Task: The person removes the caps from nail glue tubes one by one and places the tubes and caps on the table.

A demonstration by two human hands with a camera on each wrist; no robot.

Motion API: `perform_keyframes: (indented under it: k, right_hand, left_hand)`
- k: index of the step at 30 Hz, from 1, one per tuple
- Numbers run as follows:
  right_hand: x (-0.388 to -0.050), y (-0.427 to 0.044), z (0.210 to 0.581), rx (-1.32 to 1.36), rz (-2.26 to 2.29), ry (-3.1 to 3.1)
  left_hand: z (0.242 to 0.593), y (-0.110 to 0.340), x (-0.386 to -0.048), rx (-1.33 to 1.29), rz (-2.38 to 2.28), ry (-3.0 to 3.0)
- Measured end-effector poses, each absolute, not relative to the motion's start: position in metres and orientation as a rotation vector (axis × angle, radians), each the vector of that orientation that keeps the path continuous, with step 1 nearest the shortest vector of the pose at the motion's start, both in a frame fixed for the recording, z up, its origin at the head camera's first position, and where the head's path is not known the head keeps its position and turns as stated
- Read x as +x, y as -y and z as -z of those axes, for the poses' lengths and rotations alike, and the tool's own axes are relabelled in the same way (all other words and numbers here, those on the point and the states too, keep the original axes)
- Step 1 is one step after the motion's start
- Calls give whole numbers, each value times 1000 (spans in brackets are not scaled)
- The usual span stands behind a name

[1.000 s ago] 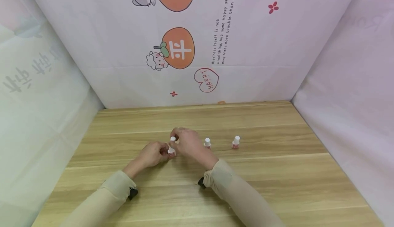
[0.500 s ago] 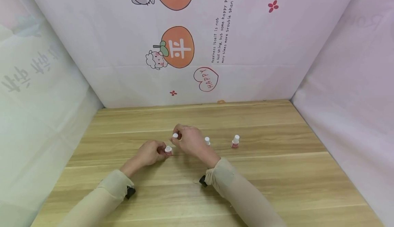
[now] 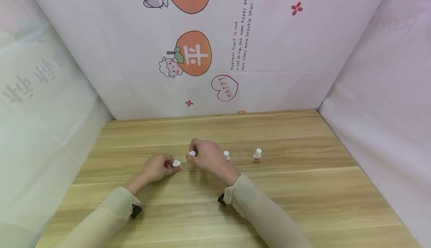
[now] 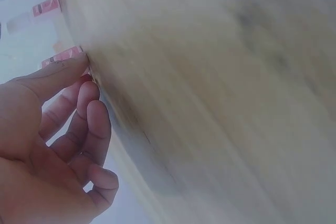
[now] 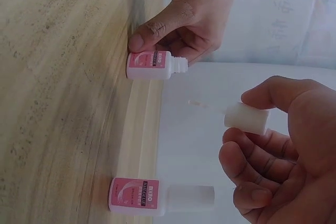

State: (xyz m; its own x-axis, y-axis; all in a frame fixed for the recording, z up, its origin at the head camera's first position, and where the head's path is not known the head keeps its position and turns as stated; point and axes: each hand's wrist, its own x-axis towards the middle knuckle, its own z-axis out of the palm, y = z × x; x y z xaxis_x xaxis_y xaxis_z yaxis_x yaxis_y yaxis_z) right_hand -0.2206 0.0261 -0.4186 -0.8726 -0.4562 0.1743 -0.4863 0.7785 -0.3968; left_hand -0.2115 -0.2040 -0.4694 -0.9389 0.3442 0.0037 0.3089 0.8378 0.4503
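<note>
White cap (image 5: 247, 118) is already off, pinched in the right fingers (image 5: 233, 163); left fingers (image 4: 89, 92) grip its open bottle (image 5: 149, 65) upright on the worktop (image 3: 182, 222). Middle bottle (image 3: 226, 153) and rightmost bottle (image 3: 257, 156) still capped, btw.

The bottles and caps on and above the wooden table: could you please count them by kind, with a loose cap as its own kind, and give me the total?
Capped bottles: 2 (one near the right forearm, one farther right)
Open bottle: 1, in the left hand
Loose cap: 1, in the right hand
Total: 4
</note>
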Motion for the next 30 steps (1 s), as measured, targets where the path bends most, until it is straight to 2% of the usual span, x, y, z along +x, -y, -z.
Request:
perform_keyframes:
  k: [30]
  right_hand:
    - [-219,5,430,935,-480,2985]
  left_hand:
    - [463,263,-211,401,-617,-2982]
